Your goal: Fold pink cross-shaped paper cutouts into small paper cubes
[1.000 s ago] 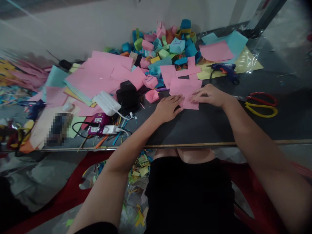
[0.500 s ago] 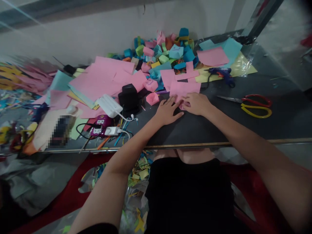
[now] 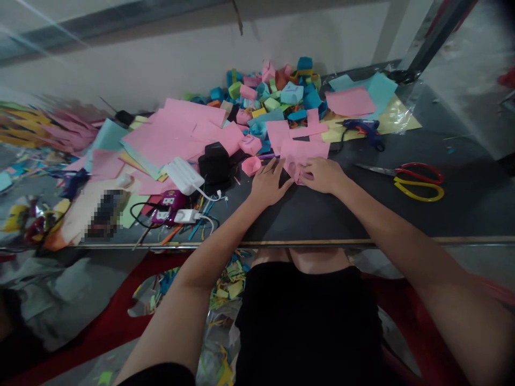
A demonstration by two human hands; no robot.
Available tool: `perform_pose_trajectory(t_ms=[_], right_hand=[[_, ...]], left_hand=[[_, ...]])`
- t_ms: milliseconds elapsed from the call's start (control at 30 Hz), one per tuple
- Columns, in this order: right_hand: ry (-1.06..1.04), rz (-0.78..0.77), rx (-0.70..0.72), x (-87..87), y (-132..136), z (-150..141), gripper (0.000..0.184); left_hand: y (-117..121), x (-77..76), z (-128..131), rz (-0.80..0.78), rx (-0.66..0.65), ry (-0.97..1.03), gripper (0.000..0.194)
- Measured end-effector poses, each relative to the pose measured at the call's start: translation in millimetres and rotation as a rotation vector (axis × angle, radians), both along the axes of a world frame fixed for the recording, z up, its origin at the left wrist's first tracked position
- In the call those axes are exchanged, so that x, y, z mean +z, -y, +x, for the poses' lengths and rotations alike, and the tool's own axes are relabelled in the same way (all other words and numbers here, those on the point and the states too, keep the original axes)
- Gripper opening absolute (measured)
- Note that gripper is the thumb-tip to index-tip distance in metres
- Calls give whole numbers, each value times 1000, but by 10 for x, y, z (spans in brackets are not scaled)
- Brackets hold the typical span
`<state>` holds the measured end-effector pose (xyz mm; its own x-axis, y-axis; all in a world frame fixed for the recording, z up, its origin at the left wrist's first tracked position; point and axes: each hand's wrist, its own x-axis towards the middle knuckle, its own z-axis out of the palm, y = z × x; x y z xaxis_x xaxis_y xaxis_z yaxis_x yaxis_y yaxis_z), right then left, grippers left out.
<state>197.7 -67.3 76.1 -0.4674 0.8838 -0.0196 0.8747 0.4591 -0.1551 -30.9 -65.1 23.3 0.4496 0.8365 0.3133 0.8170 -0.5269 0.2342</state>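
A pink sheet of paper lies on the dark tabletop in front of me, its near edge partly folded up. My left hand is at the paper's left side, fingers stretched and thumb reaching toward the folded edge. Curled fingers of my right hand grip the fold at the near edge, hiding part of it. Just left of my left hand sits a small pink folded-paper piece. Scissors with one red and one yellow handle lie to the right of my right hand.
Colourful folded-paper pieces are heaped against the wall. A blue glue gun rests on yellow paper. To the left are stacked pink sheets, a white power bank, a black object and a purple power strip.
My left hand has shifted slightly left, its thumb now closer to the paper's fold. My right hand stays at the near edge. The whole view has tilted slightly.
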Motion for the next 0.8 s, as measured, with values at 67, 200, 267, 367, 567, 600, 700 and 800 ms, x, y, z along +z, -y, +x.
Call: perform_pose_trajectory(t_ms=[67,200,267,367,567,600,700,800], right_hand=[[6,-5,-3,21,12,-9,44],[15,-22,-11,54,30,-25,50],[12,-31,-12,52,30,-26,53],[8,-31,-34,41,27,-26,52],[24,-32,-24,48,31,-42,47],[33,-31,-21,47,30,-43,48],[45,-13,-15,34,21,-40,49],[42,-1,-7,16,13,-34,49]], left_hand=[[26,50,-13,25,-49,-22,58],[55,121,-38,89,-116,-56,42],[51,129,-46,96,-136,-63,41],[36,115,-53,118,-184,-70,44],[82,97,-47,200,-412,-91,41],[95,98,-45,207,-446,-92,40],[117,99,-41,214,-485,-90,39],[107,93,-48,184,-481,-72,42]])
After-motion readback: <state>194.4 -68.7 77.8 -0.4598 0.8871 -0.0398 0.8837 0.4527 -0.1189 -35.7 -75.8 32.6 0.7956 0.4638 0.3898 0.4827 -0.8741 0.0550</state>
